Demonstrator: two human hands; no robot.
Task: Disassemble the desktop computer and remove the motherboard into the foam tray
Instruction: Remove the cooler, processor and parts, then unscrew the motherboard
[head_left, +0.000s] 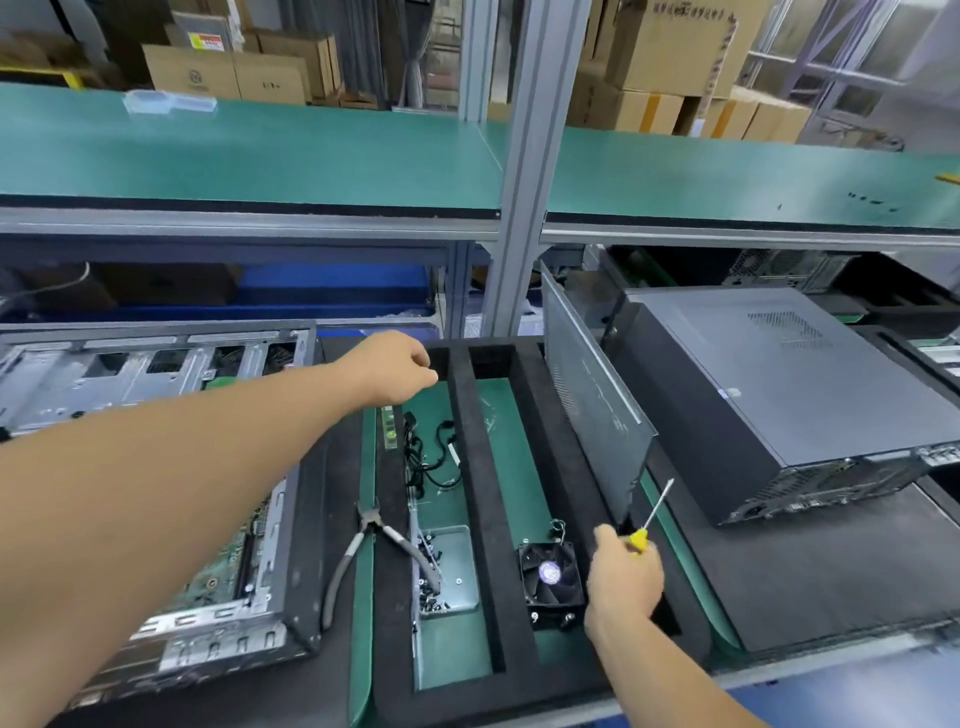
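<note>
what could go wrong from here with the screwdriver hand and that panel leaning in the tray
1. The grey side panel stands tilted in the foam tray; a knock could tip it, perhaps onto the fan.
2. The right hand grips a yellow screwdriver with its tip up beside the panel; it may scratch it.
3. The left hand, curled over the tray's far end, reaches across the pliers and could drag them off the tray's edge.

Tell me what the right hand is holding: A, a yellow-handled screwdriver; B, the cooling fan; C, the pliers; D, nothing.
A: the right hand grips a yellow-handled screwdriver with its shaft pointing up and away, while the pliers lie on the foam tray and the cooling fan sits in one of its compartments.
</note>
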